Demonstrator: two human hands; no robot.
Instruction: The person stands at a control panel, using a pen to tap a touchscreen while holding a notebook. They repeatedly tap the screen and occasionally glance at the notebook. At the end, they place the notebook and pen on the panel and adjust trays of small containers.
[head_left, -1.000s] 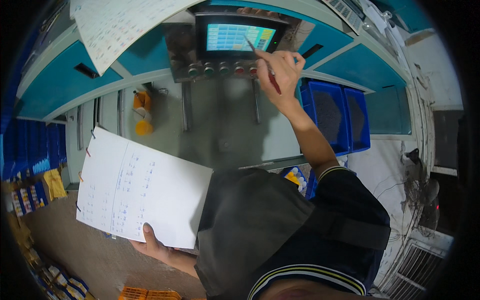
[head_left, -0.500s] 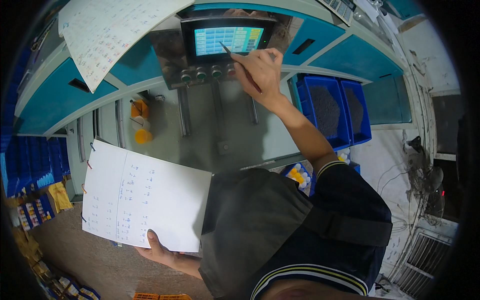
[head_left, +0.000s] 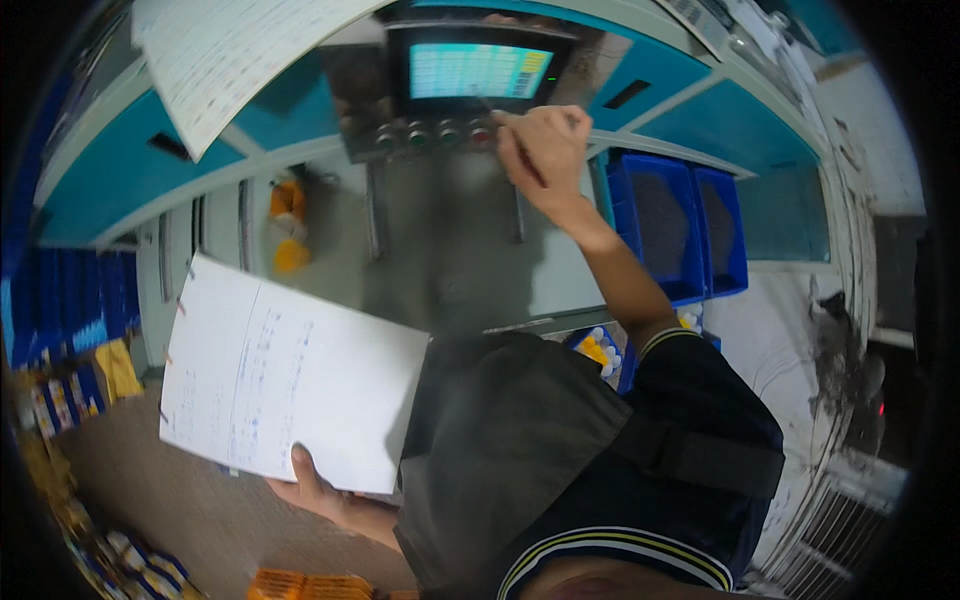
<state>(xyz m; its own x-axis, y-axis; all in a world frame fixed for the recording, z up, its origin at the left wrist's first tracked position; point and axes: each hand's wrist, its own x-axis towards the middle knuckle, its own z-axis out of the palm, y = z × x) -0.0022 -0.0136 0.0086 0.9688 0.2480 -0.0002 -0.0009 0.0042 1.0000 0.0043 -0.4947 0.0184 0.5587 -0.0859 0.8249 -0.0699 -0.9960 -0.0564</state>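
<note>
My right hand (head_left: 548, 160) is closed around a dark red pen (head_left: 530, 168), just below the lower right part of a lit touch screen (head_left: 475, 72). The pen's tip is blurred, so I cannot tell if it touches the screen. A row of round push buttons (head_left: 448, 132), one of them red, sits under the screen, left of that hand. My left hand (head_left: 318, 492) grips the lower edge of a ring-bound notebook (head_left: 350, 390), thumb on the page and fingers hidden beneath. Blue handwriting covers part of its white page.
Two blue bins (head_left: 694, 235) with dark grey granules stand right of the machine. Yellow-orange containers (head_left: 291, 256) rest on its pale surface. Written sheets (head_left: 240, 60) hang over the upper left. Blue bins (head_left: 70, 300) line the far left.
My right hand with the pen has dropped slightly lower relative to the screen. The whole view has shifted and blurred. My left hand keeps its hold on the notebook.
</note>
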